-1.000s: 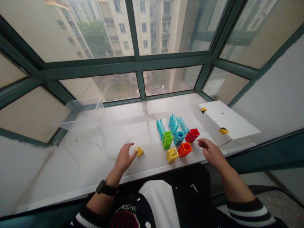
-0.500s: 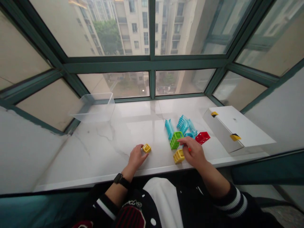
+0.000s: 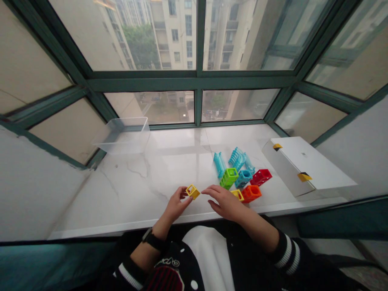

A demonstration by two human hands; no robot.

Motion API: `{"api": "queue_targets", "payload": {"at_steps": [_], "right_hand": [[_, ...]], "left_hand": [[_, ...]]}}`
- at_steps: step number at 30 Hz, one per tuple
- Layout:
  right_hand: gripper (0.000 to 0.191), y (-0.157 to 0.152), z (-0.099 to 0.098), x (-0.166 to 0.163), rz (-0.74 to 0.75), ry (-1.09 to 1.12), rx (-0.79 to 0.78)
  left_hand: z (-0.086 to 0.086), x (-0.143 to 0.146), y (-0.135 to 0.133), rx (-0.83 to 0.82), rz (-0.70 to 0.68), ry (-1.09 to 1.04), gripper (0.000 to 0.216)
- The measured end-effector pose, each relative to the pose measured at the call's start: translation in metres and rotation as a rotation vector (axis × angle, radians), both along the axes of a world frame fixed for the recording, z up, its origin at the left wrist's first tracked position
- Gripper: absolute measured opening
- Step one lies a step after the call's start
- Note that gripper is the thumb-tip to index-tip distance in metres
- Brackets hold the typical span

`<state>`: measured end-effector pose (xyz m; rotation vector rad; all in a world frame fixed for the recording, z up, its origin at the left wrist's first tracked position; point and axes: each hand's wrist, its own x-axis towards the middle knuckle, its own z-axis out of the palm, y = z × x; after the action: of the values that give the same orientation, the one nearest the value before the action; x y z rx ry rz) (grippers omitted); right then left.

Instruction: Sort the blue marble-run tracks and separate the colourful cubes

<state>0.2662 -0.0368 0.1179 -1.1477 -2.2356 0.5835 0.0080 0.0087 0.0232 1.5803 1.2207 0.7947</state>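
Note:
Between the thumb and fingers of my left hand (image 3: 178, 203) is a small yellow toy block (image 3: 193, 192) with open sides. My right hand (image 3: 224, 203) hovers just right of that block, thumb and fingers apart, holding nothing. Partly hidden behind the right hand stands another yellow block (image 3: 238, 195), beside an orange block (image 3: 251, 194). Farther back are a green block (image 3: 228, 178), a blue block (image 3: 243, 178) and a red block (image 3: 261, 177). Light-blue ribbed track pieces (image 3: 237, 158) lie behind these, one of them curved.
A clear plastic bin (image 3: 121, 147) stands at the back left of the white marble sill (image 3: 130, 202). On the right is a white box (image 3: 312, 161) with yellow-and-black tabs. Green-framed windows (image 3: 198, 85) close off the back, and the sill's front edge runs close to my body.
My right hand has moved left from the blocks toward the left hand, uncovering the orange and blue blocks. The left hand has turned the small yellow block, and the view has shifted slightly.

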Motion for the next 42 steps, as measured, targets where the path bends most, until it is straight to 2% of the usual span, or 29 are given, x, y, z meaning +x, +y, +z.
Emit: {"api": "queue_targets", "payload": {"at_steps": [3,6,10,19,25,29,31,34,38,42], "right_hand": [[0.052,0.000,-0.003,-0.004,-0.050,0.021,-0.010],[0.044,0.001,-0.003,-0.007,-0.126,0.048,-0.013],[0.031,0.002,-0.001,-0.007,-0.176,0.092,0.001],[0.022,-0.003,0.006,-0.006,-0.177,0.229,0.084],[0.022,-0.007,0.011,-0.007,-0.165,0.251,0.128],[0.024,-0.008,0.009,-0.005,-0.172,0.254,0.067],[0.028,-0.009,0.008,-0.003,-0.201,0.261,0.030],[0.035,-0.010,0.008,0.000,-0.233,0.296,0.008],[0.043,-0.009,0.010,0.000,-0.192,0.336,-0.001],[0.037,-0.008,0.013,-0.002,-0.126,0.357,-0.096]], "left_hand": [[0.019,0.009,-0.011,0.007,-0.033,-0.158,0.044],[0.035,0.017,-0.019,0.002,-0.062,-0.286,0.044],[0.048,0.027,-0.024,-0.074,-0.095,-0.467,0.047],[0.059,0.034,-0.030,-0.190,-0.095,-0.621,0.058],[0.068,0.039,-0.031,-0.130,-0.035,-0.563,0.042],[0.065,0.042,-0.031,-0.070,-0.066,-0.544,0.048],[0.063,0.043,-0.031,-0.068,-0.100,-0.537,0.039],[0.063,0.045,-0.032,-0.142,-0.097,-0.598,0.033],[0.068,0.050,-0.033,-0.326,-0.027,-0.763,0.035],[0.071,0.059,-0.038,-0.439,-0.067,-0.867,0.041]]}}
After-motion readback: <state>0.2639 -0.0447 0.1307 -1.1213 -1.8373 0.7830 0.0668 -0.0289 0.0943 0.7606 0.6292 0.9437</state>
